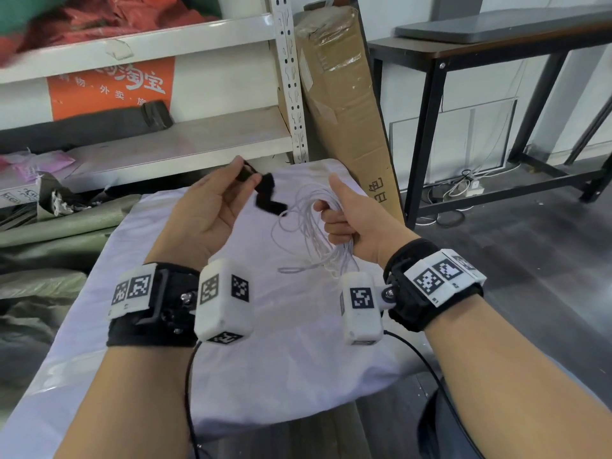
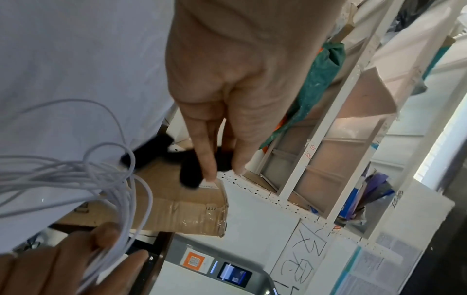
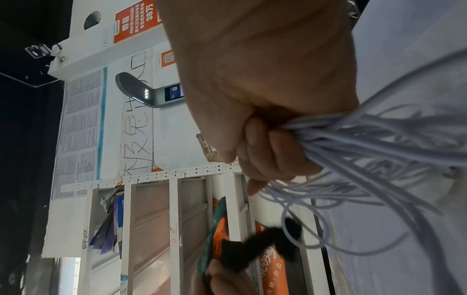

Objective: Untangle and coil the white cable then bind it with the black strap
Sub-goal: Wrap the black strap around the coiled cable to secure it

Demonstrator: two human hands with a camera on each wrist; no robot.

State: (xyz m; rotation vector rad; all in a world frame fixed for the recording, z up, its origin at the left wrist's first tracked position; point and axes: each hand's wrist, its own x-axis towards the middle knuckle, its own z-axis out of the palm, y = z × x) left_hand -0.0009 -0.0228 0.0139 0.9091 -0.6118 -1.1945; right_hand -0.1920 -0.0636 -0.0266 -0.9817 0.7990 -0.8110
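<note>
Head view: left hand [image 1: 212,207] pinched one end of the black strap [image 1: 269,197] at about 11 o'clock above the tabletop [image 1: 298,359]; the strap hung free, kinked, toward the white cable [image 1: 318,226]. Right hand [image 1: 351,223], at 1 o'clock, was closed around the cable's gathered loops, thumb up.

Left wrist view: fingers [image 2: 204,151] held the strap [image 2: 192,171] at their tips; the cable [image 2: 101,175] lay at 8 o'clock.

Right wrist view: fist [image 3: 265,119] clamped the bundle [image 3: 366,143]; the strap [image 3: 260,247] sat at 6 o'clock, touching a loop.
</note>
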